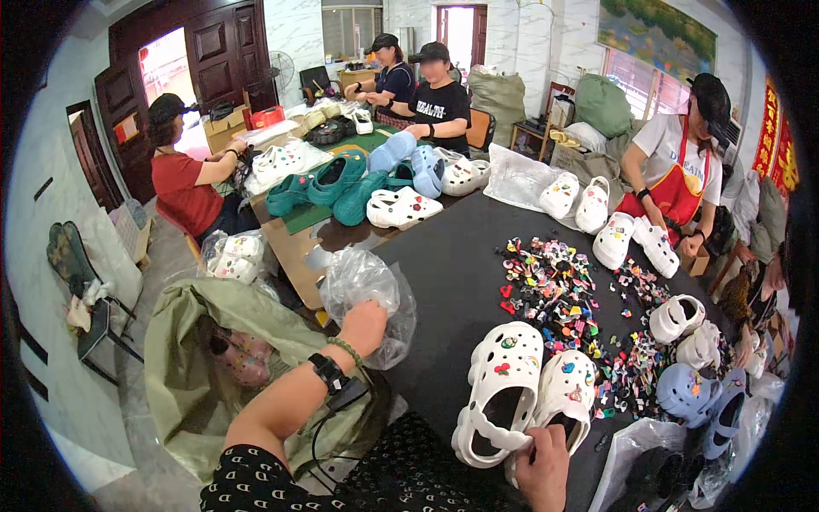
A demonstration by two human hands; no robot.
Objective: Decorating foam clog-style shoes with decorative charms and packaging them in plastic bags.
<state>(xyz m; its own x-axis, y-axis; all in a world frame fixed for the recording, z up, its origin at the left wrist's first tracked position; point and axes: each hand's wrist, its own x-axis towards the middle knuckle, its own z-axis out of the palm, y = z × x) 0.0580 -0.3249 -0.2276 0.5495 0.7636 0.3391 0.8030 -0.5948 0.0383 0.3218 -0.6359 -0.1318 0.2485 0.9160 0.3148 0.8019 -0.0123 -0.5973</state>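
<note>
A pair of white clogs (518,357) stands just beyond the right grip (542,468), toes pointing away from it; they look like smooth, matte moulded foam, with rounded toes, round vent holes and thick, lumpy soles. Small bright studs are set in their uppers (one, a red cherry shape (502,369), is easy to pick out). A clear plastic bag (354,277), thin, shiny and crumpled, puffs out around the left grip (365,328).

Under the clogs, the bench (444,277) is flat and dark. Past the pair, away from the right grip, a heap of loose charms (550,290) in mixed colours spreads over it, so the clogs stand between that grip and the heap. To the right of the right grip lie pale blue clogs (687,394) and, nearer, a clear plastic sleeve (636,452). Left of the left grip, an olive sack (175,333) gapes wide, its cloth folded and creased, with pinkish clogs (243,354) inside. Teal clogs (337,177) are piled well beyond the left grip, and a person in a red apron (682,192) works far to the right of it.

The right grip is clamped on the heel end of the pair, thumb and fingers close together (whether on one strap or both, I cannot tell). The left grip is curled tight on the bag, its fingertips hidden.
</note>
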